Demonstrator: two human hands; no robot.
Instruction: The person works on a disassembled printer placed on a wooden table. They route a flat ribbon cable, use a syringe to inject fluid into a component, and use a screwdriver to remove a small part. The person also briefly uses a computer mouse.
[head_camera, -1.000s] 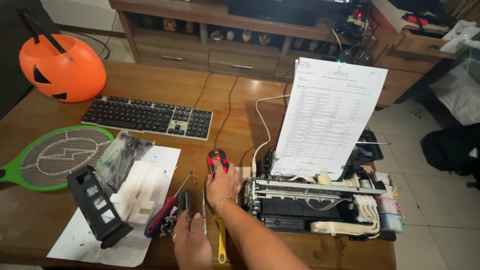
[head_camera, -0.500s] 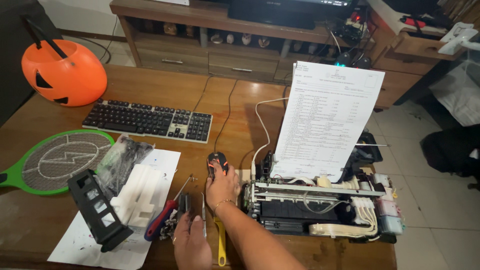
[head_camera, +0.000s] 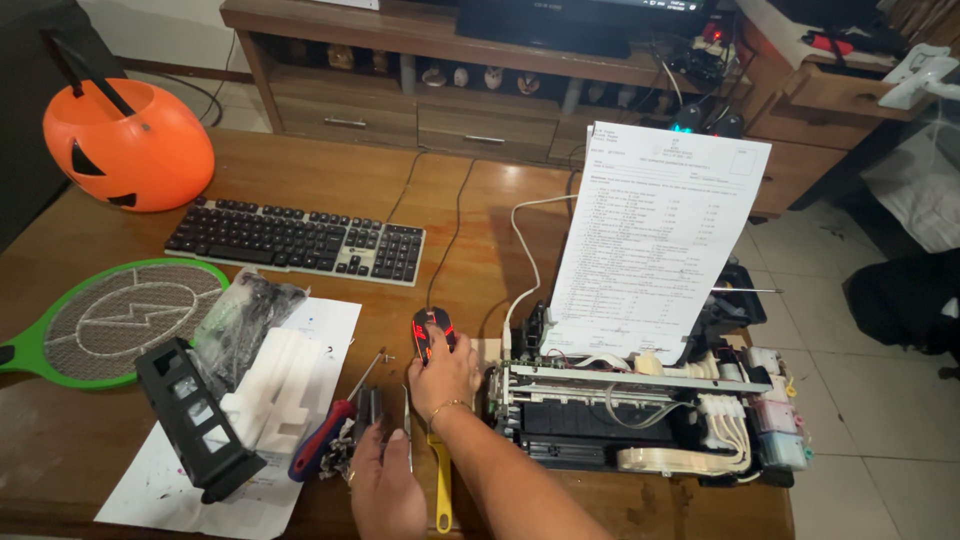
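The right hand (head_camera: 447, 378) lies over the black-and-red computer mouse (head_camera: 430, 333), fingers curled down onto its rear half, and the mouse sits on the wooden surface (head_camera: 300, 190) just left of the opened printer (head_camera: 640, 420). The left hand (head_camera: 385, 490) is low in the frame, palm down, fingers stretched loosely forward, tips among small dark parts (head_camera: 362, 415); whether it actually grips one of them cannot be told from here. Between the two hands lies a yellow-handled tool (head_camera: 440, 495), and just left of the left hand a red-and-blue-handled screwdriver (head_camera: 325, 440) rests with its shaft pointing up and right. Further left, a white sheet of paper (head_camera: 160, 485) carries a white foam block (head_camera: 275, 390), a black plastic frame (head_camera: 195, 420) and a crumpled clear bag (head_camera: 240, 320). The printer has its cover off, with ink tubes and tanks showing on its right side and a printed page (head_camera: 655, 240) standing upright in its feed. Beyond the mouse, the black keyboard (head_camera: 295, 240) lies flat; at the far left a green electric swatter (head_camera: 110, 320) and an orange pumpkin bucket (head_camera: 125, 145) sit well apart from the hands
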